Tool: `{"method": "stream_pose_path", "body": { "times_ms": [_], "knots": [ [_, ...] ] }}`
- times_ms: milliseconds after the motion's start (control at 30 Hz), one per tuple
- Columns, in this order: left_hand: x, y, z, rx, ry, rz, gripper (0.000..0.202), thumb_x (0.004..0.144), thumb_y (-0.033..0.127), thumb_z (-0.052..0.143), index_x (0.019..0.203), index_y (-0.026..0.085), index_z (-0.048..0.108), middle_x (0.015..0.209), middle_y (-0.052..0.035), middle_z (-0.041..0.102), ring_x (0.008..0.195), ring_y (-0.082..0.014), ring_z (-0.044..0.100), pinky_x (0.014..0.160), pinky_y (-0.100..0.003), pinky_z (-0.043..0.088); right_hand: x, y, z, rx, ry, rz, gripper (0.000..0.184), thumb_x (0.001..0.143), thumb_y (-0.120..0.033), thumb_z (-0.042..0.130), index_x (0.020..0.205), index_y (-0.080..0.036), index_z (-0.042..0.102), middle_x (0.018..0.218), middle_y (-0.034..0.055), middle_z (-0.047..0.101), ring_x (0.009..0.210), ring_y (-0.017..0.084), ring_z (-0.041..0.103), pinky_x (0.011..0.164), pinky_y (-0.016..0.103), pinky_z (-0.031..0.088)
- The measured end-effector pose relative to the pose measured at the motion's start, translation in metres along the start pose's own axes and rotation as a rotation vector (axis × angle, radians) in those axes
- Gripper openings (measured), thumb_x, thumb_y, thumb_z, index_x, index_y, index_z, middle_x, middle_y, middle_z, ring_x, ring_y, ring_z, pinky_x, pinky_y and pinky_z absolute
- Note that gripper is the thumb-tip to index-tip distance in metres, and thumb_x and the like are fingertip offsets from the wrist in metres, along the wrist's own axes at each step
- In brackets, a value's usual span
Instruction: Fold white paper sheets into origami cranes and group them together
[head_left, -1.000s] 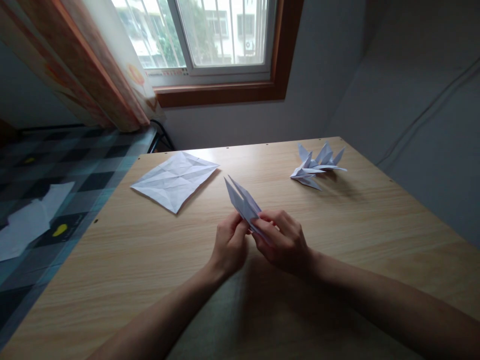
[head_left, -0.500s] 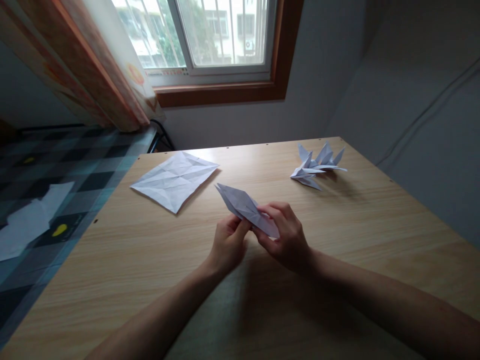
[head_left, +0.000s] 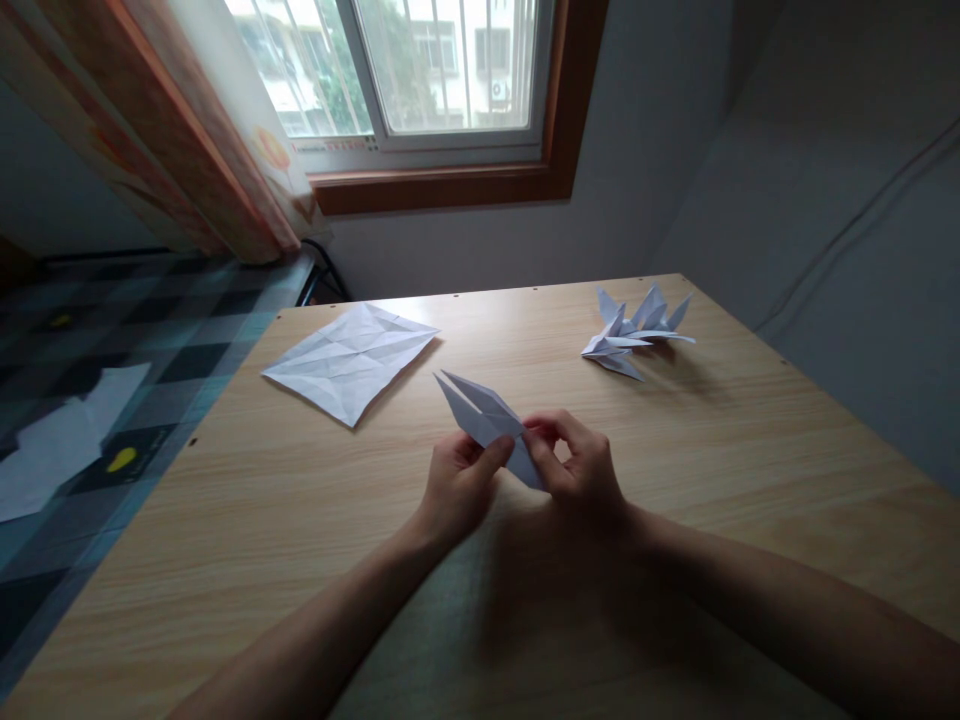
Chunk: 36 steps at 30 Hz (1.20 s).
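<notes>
Between my hands, above the table, is a piece of folded white paper [head_left: 480, 405], long and pointed, with two separate tips aimed up and to the left. My left hand [head_left: 459, 490] grips its lower left side, thumb pressed on top. My right hand [head_left: 581, 465] pinches its right edge between thumb and fingers. Part of the lower end is hidden by the fingers. Beyond my left hand lies a creased white paper sheet [head_left: 352, 355], spread out with a diamond outline. Several folded paper cranes [head_left: 637, 335] are clustered at the far right of the table.
The wooden table [head_left: 300, 530] has its far edge below a window [head_left: 450, 70]. To the left, white paper sheets [head_left: 60, 450] lie on a checked cloth [head_left: 187, 370]. An orange curtain [head_left: 187, 130] hangs at the far left. A cable [head_left: 855, 215] runs along the right wall.
The folded paper has turned, and the gap between its two tips looks wider. My right hand has shifted from lying over its face to pinching its right edge. My left thumb now reaches further over it.
</notes>
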<state>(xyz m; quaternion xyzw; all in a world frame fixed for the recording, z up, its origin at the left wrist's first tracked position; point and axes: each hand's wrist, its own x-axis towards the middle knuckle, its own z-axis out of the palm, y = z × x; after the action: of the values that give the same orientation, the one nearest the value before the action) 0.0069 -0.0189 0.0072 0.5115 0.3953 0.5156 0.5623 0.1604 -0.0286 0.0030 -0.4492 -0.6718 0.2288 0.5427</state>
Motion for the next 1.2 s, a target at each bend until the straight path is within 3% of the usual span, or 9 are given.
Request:
{"method": "stream_pose_path", "body": {
  "times_ms": [133, 233, 367, 467, 567, 833, 1033, 1100, 1200],
  "knots": [
    [0.001, -0.002, -0.001, -0.024, 0.035, -0.045, 0.021, 0.074, 0.033, 0.076, 0.078, 0.012, 0.073, 0.077, -0.0055, 0.072, 0.070, -0.0164, 0.064, 0.068, -0.028, 0.051, 0.001, 0.002, 0.002, 0.129, -0.051, 0.245, 0.014, 0.083, -0.031, 0.066, 0.088, -0.020, 0.061, 0.066, -0.0027, 0.058, 0.059, 0.013, 0.056, 0.054, 0.024, 0.045],
    [0.001, -0.005, -0.002, -0.065, -0.008, -0.123, 0.025, 0.073, 0.034, 0.077, 0.079, 0.011, 0.072, 0.076, -0.0059, 0.071, 0.065, -0.0149, 0.062, 0.062, -0.027, 0.048, 0.004, 0.007, 0.003, 0.280, -0.099, 0.348, 0.023, 0.080, -0.036, 0.069, 0.092, -0.019, 0.061, 0.073, -0.0012, 0.059, 0.061, 0.013, 0.055, 0.055, 0.025, 0.046],
    [0.002, -0.008, -0.002, -0.122, -0.117, -0.214, 0.030, 0.071, 0.037, 0.080, 0.081, 0.010, 0.070, 0.073, -0.0060, 0.070, 0.061, -0.0146, 0.062, 0.056, -0.025, 0.045, 0.009, 0.011, 0.002, 0.465, -0.183, 0.460, 0.026, 0.079, -0.042, 0.069, 0.077, -0.017, 0.061, 0.067, 0.0000, 0.061, 0.056, 0.012, 0.055, 0.050, 0.024, 0.044],
    [0.004, -0.012, -0.004, -0.127, -0.063, -0.202, 0.031, 0.069, 0.037, 0.080, 0.079, 0.011, 0.065, 0.068, -0.0040, 0.067, 0.059, -0.0145, 0.061, 0.055, -0.024, 0.045, 0.012, 0.010, 0.001, 0.494, -0.177, 0.516, 0.030, 0.075, -0.044, 0.073, 0.071, -0.017, 0.060, 0.057, -0.0026, 0.057, 0.048, 0.011, 0.052, 0.044, 0.023, 0.042],
    [0.007, -0.015, -0.007, -0.090, 0.017, -0.139, 0.034, 0.071, 0.040, 0.078, 0.069, 0.013, 0.059, 0.058, 0.0001, 0.061, 0.051, -0.0103, 0.054, 0.051, -0.022, 0.042, 0.012, 0.010, 0.001, 0.522, -0.189, 0.543, 0.032, 0.073, -0.045, 0.074, 0.071, -0.017, 0.058, 0.054, -0.0038, 0.056, 0.045, 0.010, 0.051, 0.042, 0.022, 0.041],
    [0.008, -0.015, -0.012, -0.065, 0.025, -0.142, 0.036, 0.073, 0.042, 0.077, 0.067, 0.014, 0.054, 0.057, 0.0012, 0.059, 0.048, -0.0090, 0.052, 0.048, -0.020, 0.040, 0.009, 0.017, 0.006, 0.625, -0.184, 0.482, 0.032, 0.072, -0.035, 0.076, 0.090, -0.021, 0.054, 0.059, -0.0064, 0.059, 0.053, 0.012, 0.058, 0.049, 0.023, 0.047],
    [0.006, -0.011, -0.007, -0.134, 0.030, -0.117, 0.041, 0.072, 0.030, 0.078, 0.099, 0.021, 0.049, 0.061, 0.0052, 0.063, 0.050, -0.0105, 0.056, 0.051, -0.020, 0.043, 0.012, 0.019, 0.004, 0.636, -0.105, 0.462, 0.037, 0.072, -0.033, 0.075, 0.080, -0.024, 0.041, 0.058, -0.0101, 0.053, 0.047, 0.009, 0.052, 0.046, 0.021, 0.042],
    [0.005, -0.008, -0.006, -0.150, 0.007, -0.097, 0.045, 0.072, 0.027, 0.077, 0.107, 0.024, 0.048, 0.070, 0.0043, 0.066, 0.055, -0.0106, 0.059, 0.054, -0.021, 0.045, 0.013, 0.021, 0.002, 0.607, -0.105, 0.447, 0.029, 0.074, -0.032, 0.073, 0.081, -0.023, 0.046, 0.060, -0.0086, 0.054, 0.050, 0.009, 0.052, 0.048, 0.021, 0.042],
    [0.005, -0.007, -0.010, -0.083, -0.087, -0.089, 0.028, 0.076, 0.027, 0.071, 0.101, 0.018, 0.062, 0.074, -0.0002, 0.066, 0.060, -0.0108, 0.058, 0.057, -0.022, 0.045, 0.015, 0.023, -0.002, 0.571, -0.149, 0.439, 0.018, 0.077, -0.031, 0.068, 0.088, -0.021, 0.058, 0.066, -0.0045, 0.060, 0.056, 0.011, 0.055, 0.052, 0.023, 0.044]
  ]
}}
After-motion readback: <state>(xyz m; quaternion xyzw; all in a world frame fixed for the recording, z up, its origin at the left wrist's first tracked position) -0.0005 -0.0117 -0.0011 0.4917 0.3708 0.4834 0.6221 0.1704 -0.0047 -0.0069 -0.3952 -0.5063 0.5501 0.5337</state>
